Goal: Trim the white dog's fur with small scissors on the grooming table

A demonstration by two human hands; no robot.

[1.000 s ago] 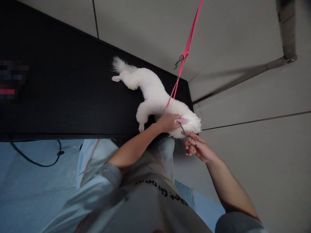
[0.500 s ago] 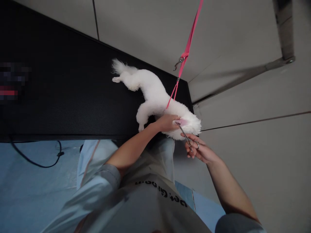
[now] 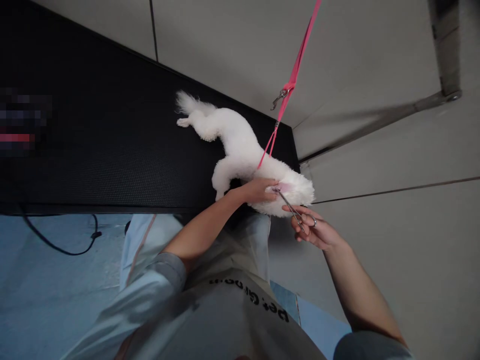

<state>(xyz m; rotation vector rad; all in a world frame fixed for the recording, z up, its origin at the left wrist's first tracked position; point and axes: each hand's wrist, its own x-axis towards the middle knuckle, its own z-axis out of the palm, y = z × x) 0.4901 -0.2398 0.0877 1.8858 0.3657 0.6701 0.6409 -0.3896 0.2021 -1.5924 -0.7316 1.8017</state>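
A white dog [image 3: 236, 135] lies on the black table, its head towards the table's right end. My left hand [image 3: 260, 191] is closed on the dog's ear [image 3: 270, 190], folding it back so that pink inner skin shows. In my right hand [image 3: 313, 227] is a slim metal hemostat [image 3: 289, 206], with a finger in one of its rings. Its tips are at the ear opening, close to my left fingertips; whether they grip anything is too small to tell. A pink grooming loop [image 3: 267, 146] goes round the dog's neck.
The black table [image 3: 112, 165] runs off to the left, where a blurred patch [image 3: 20, 122] covers something. A pink strap [image 3: 298, 65] with a metal clip [image 3: 279, 98] rises from the loop. Grey wall panels and a metal bracket [image 3: 397, 112] stand behind. A black cable [image 3: 71, 252] hangs below.
The whole view has shifted slightly. My right hand has drawn a little to the right with the hemostat, whose tips stay at the ear. My left hand keeps its hold.
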